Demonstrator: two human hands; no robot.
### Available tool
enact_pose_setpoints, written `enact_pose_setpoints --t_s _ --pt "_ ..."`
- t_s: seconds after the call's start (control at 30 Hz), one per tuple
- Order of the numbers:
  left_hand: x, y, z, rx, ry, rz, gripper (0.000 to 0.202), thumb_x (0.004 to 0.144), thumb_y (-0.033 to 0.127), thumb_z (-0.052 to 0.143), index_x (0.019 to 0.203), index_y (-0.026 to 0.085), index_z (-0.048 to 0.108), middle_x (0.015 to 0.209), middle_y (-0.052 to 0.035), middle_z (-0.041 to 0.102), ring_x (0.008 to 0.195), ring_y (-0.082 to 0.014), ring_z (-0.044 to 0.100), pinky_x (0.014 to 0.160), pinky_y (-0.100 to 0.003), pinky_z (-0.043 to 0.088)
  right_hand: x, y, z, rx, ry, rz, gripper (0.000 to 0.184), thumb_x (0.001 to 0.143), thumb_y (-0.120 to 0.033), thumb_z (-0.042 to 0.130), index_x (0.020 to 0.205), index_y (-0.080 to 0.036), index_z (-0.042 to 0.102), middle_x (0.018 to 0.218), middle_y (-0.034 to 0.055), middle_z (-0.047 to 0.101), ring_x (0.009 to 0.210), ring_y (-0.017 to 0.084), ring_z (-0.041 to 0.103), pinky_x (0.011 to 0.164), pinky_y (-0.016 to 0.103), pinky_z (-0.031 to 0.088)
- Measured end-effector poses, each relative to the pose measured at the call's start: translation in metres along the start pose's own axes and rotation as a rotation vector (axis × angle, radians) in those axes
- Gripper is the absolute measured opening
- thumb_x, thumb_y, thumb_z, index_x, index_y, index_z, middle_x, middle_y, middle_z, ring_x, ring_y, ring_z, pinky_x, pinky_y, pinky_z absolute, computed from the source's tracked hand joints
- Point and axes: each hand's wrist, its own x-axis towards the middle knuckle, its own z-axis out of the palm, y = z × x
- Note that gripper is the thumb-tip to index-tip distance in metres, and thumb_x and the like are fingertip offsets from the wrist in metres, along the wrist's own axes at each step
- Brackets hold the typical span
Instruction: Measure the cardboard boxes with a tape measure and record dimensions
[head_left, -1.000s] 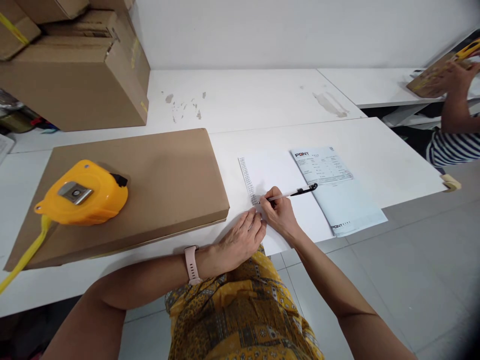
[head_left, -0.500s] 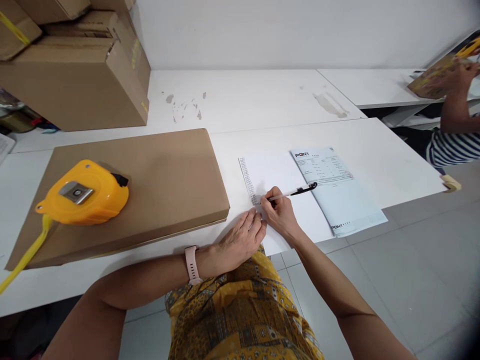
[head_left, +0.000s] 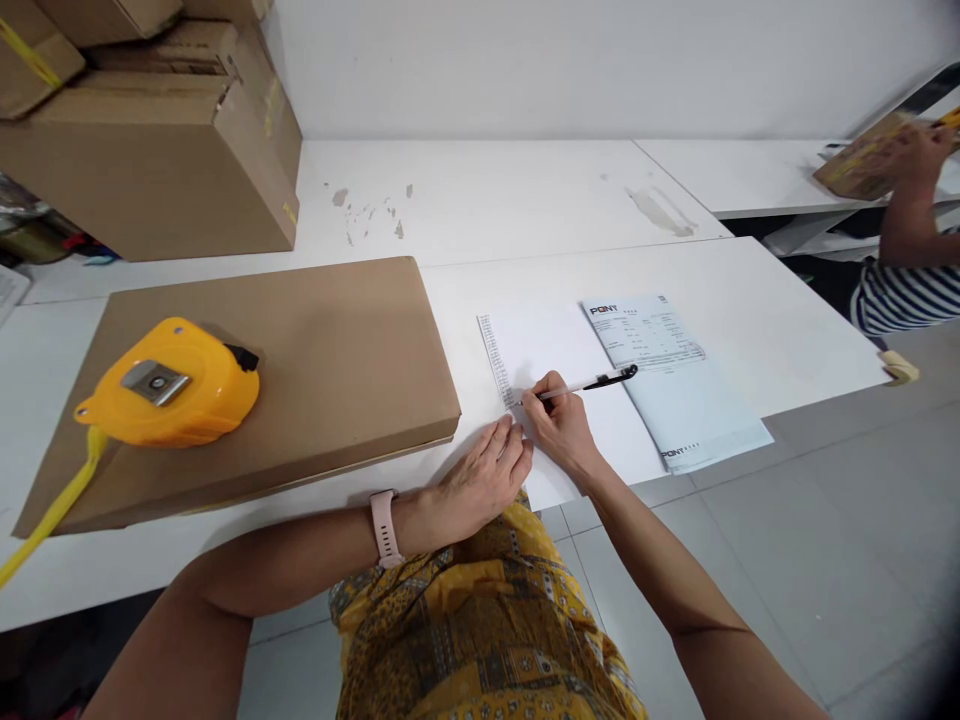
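Note:
My right hand pinches a pen with a black cap end and a clear barrel. Its tip is at the left edge of a white sheet of paper, by a narrow column of small handwriting. Flat beside it, fingers stretched out, my left hand lies at the sheet's lower left edge; a pink watch band is on that wrist. A pale blue printed booklet marked PONY overlaps the sheet's right side.
A closed flat cardboard box lies left of the paper, with a yellow tape measure on top. Cardboard cartons are stacked at the back left. At far right, another person's hands hold a small box by the white table.
The pen tip has shifted very slightly to the right along the writing. My left hand stays in place. The other person's hands have moved a little on the small box.

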Motion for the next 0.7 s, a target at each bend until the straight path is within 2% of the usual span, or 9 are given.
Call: enact_pose_setpoints --t_s 0.37,0.47,0.53,0.6,0.7 --pt "0.001 0.0 -0.001 -0.001 -0.017 0.008 0.043 0.101 0.022 0.048 0.136 -0.001 0.056 0.139 -0.0263 0.061 0.133 -0.0365 0.057 0.114 -0.048 0.041 -0.001 0.002 -0.001 0.012 -0.003 -0.008 0.018 0.088 -0.031 0.055 0.075 -0.024 0.045 0.054 -0.008 0.043 0.049 0.011 0.041 0.051 0.026 0.034" --pt "0.0 0.0 -0.002 0.004 -0.019 -0.001 0.042 0.101 0.021 0.047 0.136 -0.001 0.056 0.139 -0.0263 0.061 0.133 -0.036 0.056 0.115 -0.048 0.04 -0.001 0.002 0.0 0.024 0.032 -0.008 0.019 0.09 -0.032 0.056 0.076 -0.024 0.045 0.055 -0.0077 0.043 0.049 0.011 0.04 0.05 0.026 0.033" --pt "0.0 0.0 -0.004 -0.004 -0.033 0.002 0.042 0.101 0.019 0.046 0.136 -0.001 0.056 0.141 -0.0265 0.06 0.135 -0.036 0.055 0.115 -0.047 0.04 -0.002 0.003 0.002 0.06 0.083 -0.02 0.018 0.094 -0.036 0.055 0.081 -0.024 0.05 0.062 -0.0057 0.048 0.053 0.012 0.044 0.052 0.026 0.037" --pt "0.0 -0.002 -0.005 -0.026 -0.052 0.007 0.042 0.099 0.018 0.046 0.136 -0.001 0.055 0.141 -0.0267 0.059 0.136 -0.0362 0.054 0.115 -0.047 0.04 -0.001 0.005 0.002 0.067 0.129 -0.063 0.018 0.098 -0.039 0.05 0.095 -0.023 0.056 0.073 -0.0017 0.058 0.062 0.015 0.053 0.058 0.028 0.043" --pt "0.001 -0.003 -0.004 -0.049 -0.068 0.019 0.045 0.098 0.017 0.048 0.139 -0.002 0.052 0.143 -0.0271 0.057 0.138 -0.0374 0.051 0.116 -0.048 0.039 0.004 0.013 -0.006 -0.111 0.165 -0.214 0.024 0.103 -0.035 0.042 0.112 -0.023 0.06 0.097 0.0063 0.068 0.084 0.02 0.062 0.075 0.034 0.049"
